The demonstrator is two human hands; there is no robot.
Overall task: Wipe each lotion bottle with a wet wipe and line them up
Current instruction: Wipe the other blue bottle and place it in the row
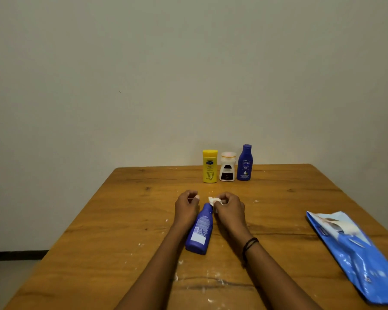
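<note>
I see the blue bottle point(199, 229) lying cap-away between both hands; right hand point(230, 206) pinches the wipe point(213, 200) beside its cap, left hand point(186, 203) curled, empty.

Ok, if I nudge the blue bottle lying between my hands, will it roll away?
Probably not far. The lying blue bottle narrows toward its cap, so any roll would likely curve rather than run straight. Its back label faces up, hinting at an oval body that slides more than rolls. The glossy plastic may feel slippery after the wet wipe.
</note>
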